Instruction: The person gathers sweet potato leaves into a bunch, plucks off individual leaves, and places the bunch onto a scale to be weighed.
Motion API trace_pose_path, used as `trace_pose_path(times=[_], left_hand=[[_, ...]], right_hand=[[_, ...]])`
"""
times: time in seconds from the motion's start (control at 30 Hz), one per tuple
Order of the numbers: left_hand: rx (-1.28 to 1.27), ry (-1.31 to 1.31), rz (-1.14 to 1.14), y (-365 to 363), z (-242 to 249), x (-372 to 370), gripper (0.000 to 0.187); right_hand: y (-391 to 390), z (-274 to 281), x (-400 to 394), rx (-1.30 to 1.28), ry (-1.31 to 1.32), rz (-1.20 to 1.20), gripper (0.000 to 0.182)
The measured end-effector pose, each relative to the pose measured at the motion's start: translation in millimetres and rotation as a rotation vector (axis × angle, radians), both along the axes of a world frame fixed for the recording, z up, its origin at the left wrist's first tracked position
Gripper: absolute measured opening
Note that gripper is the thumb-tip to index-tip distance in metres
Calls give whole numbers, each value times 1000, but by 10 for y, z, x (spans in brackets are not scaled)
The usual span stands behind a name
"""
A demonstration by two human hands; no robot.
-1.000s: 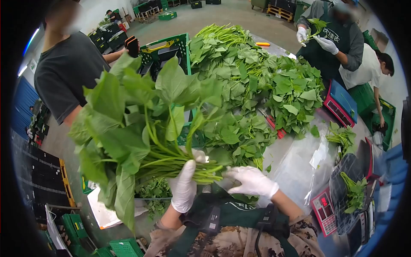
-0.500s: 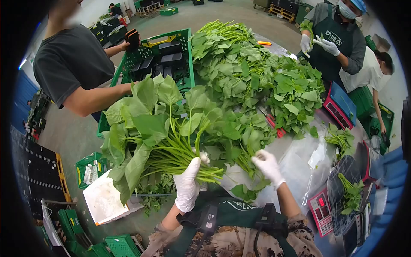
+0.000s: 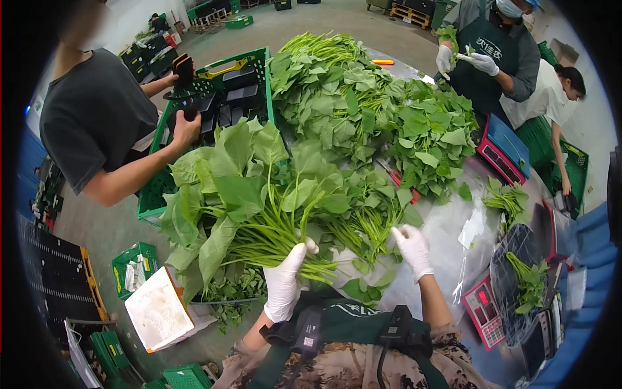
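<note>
My left hand (image 3: pixel 285 282), in a white glove, is closed round the stems of a big bunch of leafy greens (image 3: pixel 272 236), with the broad leaves fanned out to the left and up. To the right, my gloved right hand (image 3: pixel 413 251) has its fingers partly curled and apart, with nothing visible in it. Just beyond its fingertips lies a smaller pile of stems (image 3: pixel 369 227) on the table. Further back a large heap of the same greens (image 3: pixel 350 97) covers the tabletop.
Red-edged scales (image 3: pixel 483 305) stand at the right, with a small bunch (image 3: pixel 528 282) on one. Red-handled scissors (image 3: pixel 392 174) lie amid the greens. A green crate (image 3: pixel 269 84) holds black devices; a person (image 3: pixel 97 123) stands beside it. A masked co-worker (image 3: pixel 492 58) handles greens opposite.
My right hand has shifted slightly and its fingers have spread. My left hand keeps its bunch. The person at the crate has lifted a dark device, and the view has turned a little.
</note>
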State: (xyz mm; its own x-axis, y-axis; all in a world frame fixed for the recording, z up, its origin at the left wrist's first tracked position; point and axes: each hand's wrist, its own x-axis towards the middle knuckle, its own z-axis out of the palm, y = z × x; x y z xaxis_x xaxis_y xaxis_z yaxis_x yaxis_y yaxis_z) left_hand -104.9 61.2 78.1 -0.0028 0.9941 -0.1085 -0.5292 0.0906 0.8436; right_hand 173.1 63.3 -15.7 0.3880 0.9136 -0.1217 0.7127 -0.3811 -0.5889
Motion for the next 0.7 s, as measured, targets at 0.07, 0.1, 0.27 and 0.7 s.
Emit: trace_pose_path(times=[0.07, 0.1, 0.27, 0.7], left_hand=[[-12, 1, -6, 4, -15, 9, 24], [-12, -1, -16, 10, -22, 14, 24], [1, 3, -46, 2, -28, 24, 25], [4, -86, -115, 4, -33, 168, 22]], right_hand=[[-24, -74, -50, -69, -30, 27, 42], [-10, -91, -101, -81, -54, 24, 42], [70, -326, -67, -82, 144, -72, 36], [86, 692, -73, 284, 863, 53, 14]])
